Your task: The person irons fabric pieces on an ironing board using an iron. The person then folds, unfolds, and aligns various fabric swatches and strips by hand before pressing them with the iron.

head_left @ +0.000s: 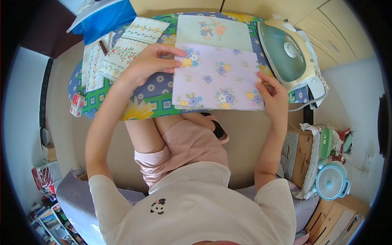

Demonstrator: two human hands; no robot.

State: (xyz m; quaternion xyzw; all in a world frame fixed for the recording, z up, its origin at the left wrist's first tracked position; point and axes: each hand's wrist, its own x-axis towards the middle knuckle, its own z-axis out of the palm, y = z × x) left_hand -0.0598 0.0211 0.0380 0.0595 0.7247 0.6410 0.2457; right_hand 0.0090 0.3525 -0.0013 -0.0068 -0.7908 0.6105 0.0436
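Observation:
A folded lavender cloth (218, 77) printed with blue and yellow flowers spans the space between my hands. My left hand (153, 63) pinches its left edge near the upper corner, thumb below and fingers above. At the right edge, my right hand (272, 93) grips the cloth between thumb and fingers. The cloth's lower edge hangs at the front of the ironing board (152, 107). Behind it, partly covered, lies a pale green folded cloth (214, 32) with an animal and flower print. A cream and green iron (286, 51) rests to the right of both cloths.
Folded floral cloths (126, 51) lie at the board's left, with a dark brown stick-like object (103, 47) on them. A red and white small box (77, 105) sits at the left edge. The iron's coiled cord (322, 92) hangs at right. A light blue fan (330, 181) stands lower right.

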